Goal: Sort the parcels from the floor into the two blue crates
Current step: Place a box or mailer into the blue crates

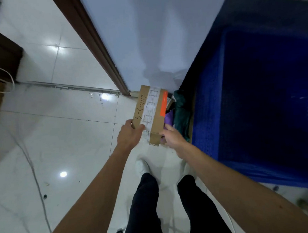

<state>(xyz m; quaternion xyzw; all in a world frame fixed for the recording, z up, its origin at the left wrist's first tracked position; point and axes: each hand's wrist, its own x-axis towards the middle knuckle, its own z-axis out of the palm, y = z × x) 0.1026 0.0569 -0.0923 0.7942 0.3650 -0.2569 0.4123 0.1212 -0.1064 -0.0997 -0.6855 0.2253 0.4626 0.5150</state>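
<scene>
The fingers of the left hand curl round the near left corner of a brown cardboard box bound in clear tape; the right hand pinches its near right edge. The box is low beside the blue plastic crate; whether it rests on the white tiled floor is unclear. It looks stiff and light, with slippery tape, so opposite edges suit best. A green bag lies half hidden behind it.
</scene>
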